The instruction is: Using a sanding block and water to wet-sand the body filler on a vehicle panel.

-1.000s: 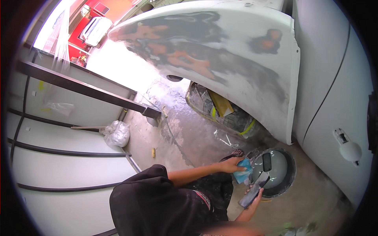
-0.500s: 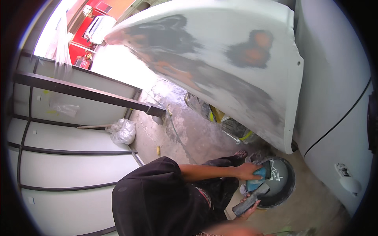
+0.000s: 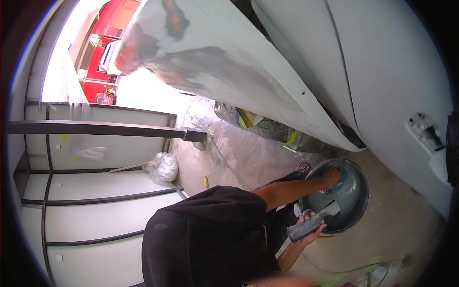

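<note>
My left hand (image 3: 332, 178) reaches down into a round dark bucket (image 3: 362, 210) of greyish water. Its fingers are closed round a crumpled blue cloth (image 3: 342, 182), only partly visible beside the hand. Over the bucket's near edge, my right hand (image 3: 311, 231) grips a long dark grey sanding block (image 3: 306, 228). A dark sheet, seemingly sandpaper (image 3: 330, 209), sticks out from the far end of the block, above the water. A small pale lump (image 3: 297, 210) shows close to the bucket's rim, next to the block.
A pale car panel (image 3: 224, 62) with grey and orange sanded patches hangs above the bucket. Right of it stands a car door (image 3: 392, 71) with a handle. A dark beam (image 3: 100, 128), a plastic bag (image 3: 164, 167) and a hose (image 3: 224, 160) lie to the left.
My left hand has gone from the bucket's near edge down into it with the blue cloth. My right hand still holds the block. The view has shifted, moving the panel up and left.
</note>
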`<state>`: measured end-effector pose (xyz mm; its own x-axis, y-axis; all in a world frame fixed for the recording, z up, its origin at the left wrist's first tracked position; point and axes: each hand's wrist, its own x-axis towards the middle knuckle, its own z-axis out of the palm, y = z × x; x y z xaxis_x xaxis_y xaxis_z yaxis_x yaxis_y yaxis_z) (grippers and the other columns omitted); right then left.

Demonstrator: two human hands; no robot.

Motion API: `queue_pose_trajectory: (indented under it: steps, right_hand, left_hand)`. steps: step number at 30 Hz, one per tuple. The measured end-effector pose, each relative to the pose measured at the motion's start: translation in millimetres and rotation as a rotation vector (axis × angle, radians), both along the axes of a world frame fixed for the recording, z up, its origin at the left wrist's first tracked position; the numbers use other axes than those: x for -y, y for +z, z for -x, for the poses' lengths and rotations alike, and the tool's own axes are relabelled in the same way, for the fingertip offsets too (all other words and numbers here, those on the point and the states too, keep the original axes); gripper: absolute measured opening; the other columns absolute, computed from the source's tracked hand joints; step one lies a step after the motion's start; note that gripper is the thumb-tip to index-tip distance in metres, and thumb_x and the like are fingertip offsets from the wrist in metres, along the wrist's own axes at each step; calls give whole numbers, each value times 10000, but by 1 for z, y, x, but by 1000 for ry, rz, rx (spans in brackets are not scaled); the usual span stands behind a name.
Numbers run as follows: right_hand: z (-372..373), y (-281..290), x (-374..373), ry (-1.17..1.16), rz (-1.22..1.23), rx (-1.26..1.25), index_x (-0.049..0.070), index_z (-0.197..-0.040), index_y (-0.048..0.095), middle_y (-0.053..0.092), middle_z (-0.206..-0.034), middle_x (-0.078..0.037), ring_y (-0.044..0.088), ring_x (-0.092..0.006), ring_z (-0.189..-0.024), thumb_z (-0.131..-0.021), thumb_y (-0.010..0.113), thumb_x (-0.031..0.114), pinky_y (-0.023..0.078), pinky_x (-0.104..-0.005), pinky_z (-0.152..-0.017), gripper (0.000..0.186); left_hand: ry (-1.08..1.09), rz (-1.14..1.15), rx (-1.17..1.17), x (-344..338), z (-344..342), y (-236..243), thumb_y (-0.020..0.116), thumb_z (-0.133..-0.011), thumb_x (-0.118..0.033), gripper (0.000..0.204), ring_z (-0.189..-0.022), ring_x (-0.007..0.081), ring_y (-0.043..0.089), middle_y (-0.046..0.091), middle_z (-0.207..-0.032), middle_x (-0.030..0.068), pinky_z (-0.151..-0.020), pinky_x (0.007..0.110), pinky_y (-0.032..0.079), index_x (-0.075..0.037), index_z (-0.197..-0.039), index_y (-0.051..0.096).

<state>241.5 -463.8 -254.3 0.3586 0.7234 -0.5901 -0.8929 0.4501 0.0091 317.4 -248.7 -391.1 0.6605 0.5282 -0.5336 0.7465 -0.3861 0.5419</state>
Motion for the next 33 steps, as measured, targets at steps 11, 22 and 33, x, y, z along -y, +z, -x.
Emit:
queue_pose_trajectory:
  steps: [11, 22, 33]
  right_hand:
    - [-1, -2, 8, 131, 31, 111, 46, -1417, 457, 551, -1228, -135, 594, -255, -948, -1060, 498, 660, 559, -407, -776, 711]
    - [-13, -32, 34, 118, -182, 86, 66, -1489, 465, 564, -1232, -162, 566, -279, -950, -1093, 474, 606, 539, -441, -801, 669]
    - [-36, -34, 40, 388, -179, 237, 45, -1475, 472, 592, -1184, -155, 592, -276, -931, -1091, 461, 611, 541, -447, -801, 685]
  left_hand:
    - [-300, 40, -122, 44, 26, -192, 856, -776, -393, 563, -1109, 424, 705, 730, -1168, 251, -991, 522, 539, -14, -1172, 727]
    - [-117, 28, 143, 6, 39, 39, 826, -820, -373, 644, -1135, 438, 689, 721, -1172, 236, -963, 529, 541, -25, -1314, 603]
    - [638, -812, 716, -128, 271, 374, 844, -778, -151, 311, -807, 284, 664, 651, -881, 117, -734, 419, 532, -39, -964, 622]
